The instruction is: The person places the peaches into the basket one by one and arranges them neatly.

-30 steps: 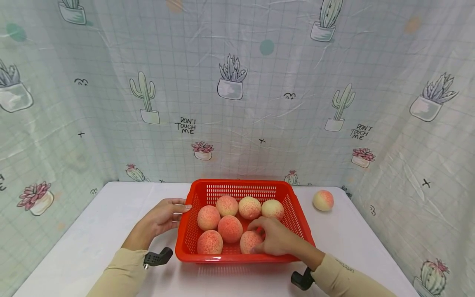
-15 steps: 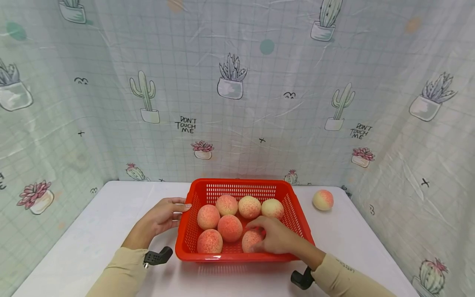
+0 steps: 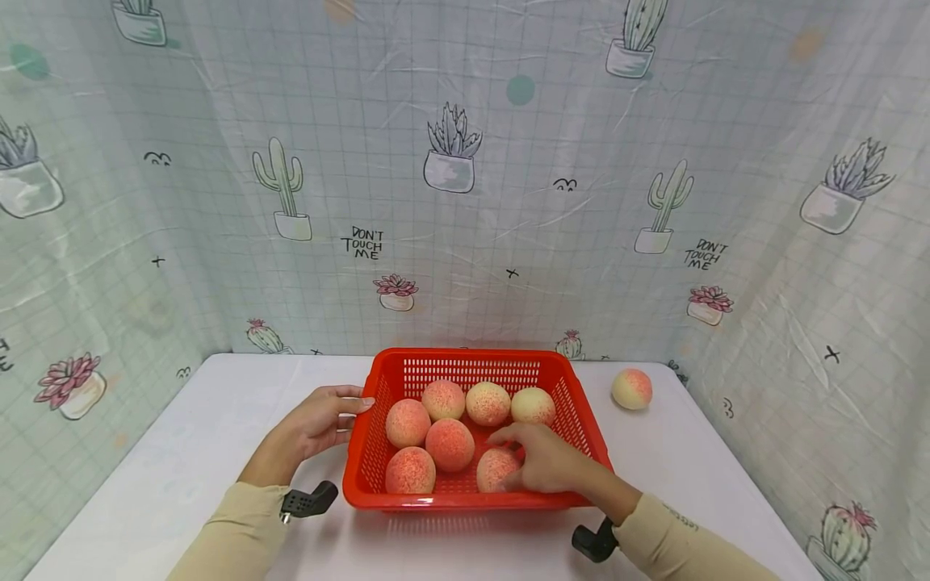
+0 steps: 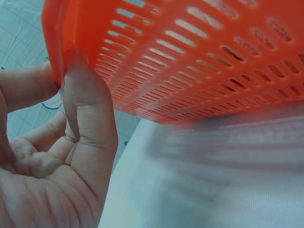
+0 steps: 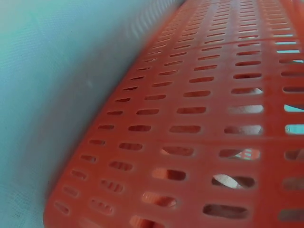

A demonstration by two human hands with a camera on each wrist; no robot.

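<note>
A red slotted plastic basket (image 3: 407, 503) stands on the white table and holds several pink-and-yellow peaches. At its left side my left hand (image 3: 316, 428) pinches the rim; up close in the left wrist view, the fingers (image 4: 90, 114) lie against the rim. My right hand (image 3: 548, 461) reaches over the right front of the basket, its thumb and fingers around a peach (image 3: 494, 468) near the front wall. To the left of that one are a redder peach (image 3: 450, 445) and another peach (image 3: 410, 470). In the right wrist view the basket wall (image 5: 190, 128) hides most of the hand.
One more peach (image 3: 632, 389) lies outside on the table (image 3: 672, 452), right of the basket. At the back of the basket sit paler peaches (image 3: 533, 406). A cactus-print curtain (image 3: 465, 226) hangs behind and on both sides of the table.
My right hand has shifted slightly to the right, and the peach at its fingers has moved right with it, away from the redder one. The left hand stays on the rim.
</note>
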